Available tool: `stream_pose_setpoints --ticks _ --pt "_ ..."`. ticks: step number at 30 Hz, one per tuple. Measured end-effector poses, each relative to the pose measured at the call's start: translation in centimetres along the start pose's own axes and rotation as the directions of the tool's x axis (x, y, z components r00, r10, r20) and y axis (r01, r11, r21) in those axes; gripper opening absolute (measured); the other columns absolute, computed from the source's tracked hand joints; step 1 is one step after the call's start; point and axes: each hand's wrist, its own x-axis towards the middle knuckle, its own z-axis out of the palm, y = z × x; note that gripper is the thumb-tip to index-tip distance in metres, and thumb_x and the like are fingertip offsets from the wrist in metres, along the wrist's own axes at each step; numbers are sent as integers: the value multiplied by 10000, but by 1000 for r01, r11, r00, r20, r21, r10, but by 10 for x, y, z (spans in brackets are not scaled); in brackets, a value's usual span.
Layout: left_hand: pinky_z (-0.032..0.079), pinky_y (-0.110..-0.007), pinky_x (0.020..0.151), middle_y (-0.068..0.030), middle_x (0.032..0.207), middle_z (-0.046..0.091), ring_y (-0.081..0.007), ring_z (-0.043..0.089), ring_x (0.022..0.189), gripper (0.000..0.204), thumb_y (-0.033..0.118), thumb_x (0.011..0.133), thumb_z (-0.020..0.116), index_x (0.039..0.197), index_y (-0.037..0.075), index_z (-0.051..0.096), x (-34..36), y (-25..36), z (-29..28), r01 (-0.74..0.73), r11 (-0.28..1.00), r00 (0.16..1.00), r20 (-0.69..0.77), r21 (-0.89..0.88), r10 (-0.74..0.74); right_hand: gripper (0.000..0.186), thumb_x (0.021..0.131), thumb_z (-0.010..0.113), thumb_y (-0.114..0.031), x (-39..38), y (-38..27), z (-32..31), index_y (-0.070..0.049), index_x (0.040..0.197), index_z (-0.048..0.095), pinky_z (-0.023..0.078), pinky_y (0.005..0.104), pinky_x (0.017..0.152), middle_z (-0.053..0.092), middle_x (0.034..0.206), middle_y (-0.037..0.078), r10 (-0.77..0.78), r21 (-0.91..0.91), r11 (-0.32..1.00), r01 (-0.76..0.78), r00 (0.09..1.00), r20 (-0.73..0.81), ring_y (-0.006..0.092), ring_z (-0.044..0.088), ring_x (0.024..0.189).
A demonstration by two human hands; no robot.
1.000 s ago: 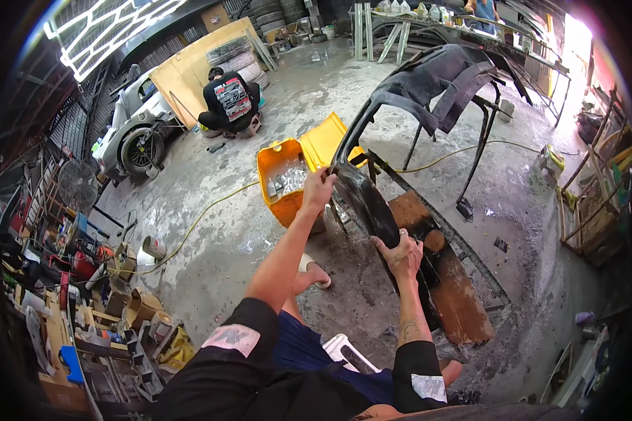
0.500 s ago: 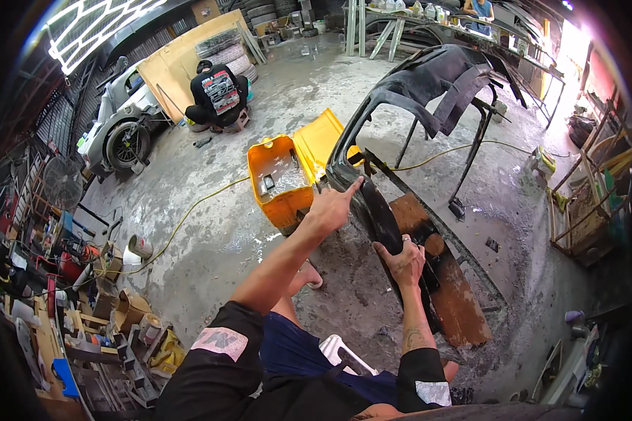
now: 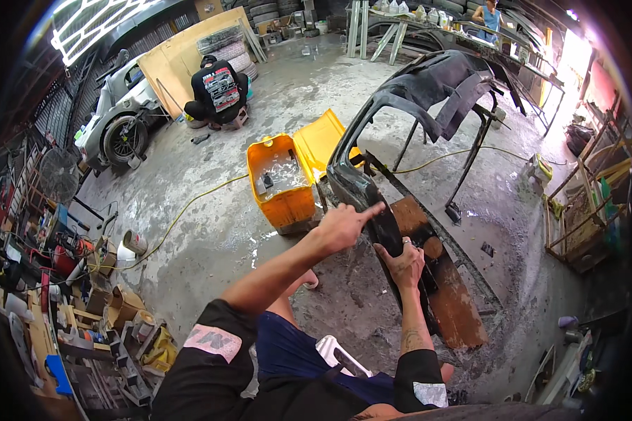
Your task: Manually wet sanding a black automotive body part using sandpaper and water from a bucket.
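A black car body shell (image 3: pixel 400 95) stretches from the far right toward me, its narrow pillar (image 3: pixel 351 179) running down between my arms. My left hand (image 3: pixel 341 228) is over the pillar's lower part, index finger stretched out along the glossy black surface and the other fingers curled. I see nothing held in it. Farther down, my right hand (image 3: pixel 404 265) grips the lower end of the black shell, thumb on the left side. The undersides of its fingers are hidden. Below lies a rusty brown board (image 3: pixel 456 316).
An open yellow bin (image 3: pixel 285 205) with water and a small black object stands left of the shell. A yellow cord (image 3: pixel 202 203) crosses the wet floor. A person (image 3: pixel 218 91) crouches near a white car (image 3: pixel 116 123). Wood scraps and tools crowd the lower left.
My left hand has slid down the pillar toward me, its index finger still extended. My right hand keeps its grip in about the same place.
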Motion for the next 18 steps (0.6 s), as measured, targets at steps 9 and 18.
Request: stream_pose_setpoints --ticks 9,18 --pt "479 -519 1043 -265 1271 629 -436 593 1198 672 173 1000 713 1597 -21 473 1 -36 16 50 970 757 -624 -239 -193 939 800 800 -772 -1 -4 -2 68 1208 706 489 479 1045 784 1012 268 20 -3 1000 -20 999 29 421 741 1005" --pt "460 -507 995 -167 1307 618 -403 574 1166 515 137 969 725 1465 40 622 20 10 45 14 1000 690 -724 11 -2 758 806 863 -641 0 7 -1 24 1138 713 494 487 1005 783 924 232 -20 21 1000 21 1000 -6 399 758 953"
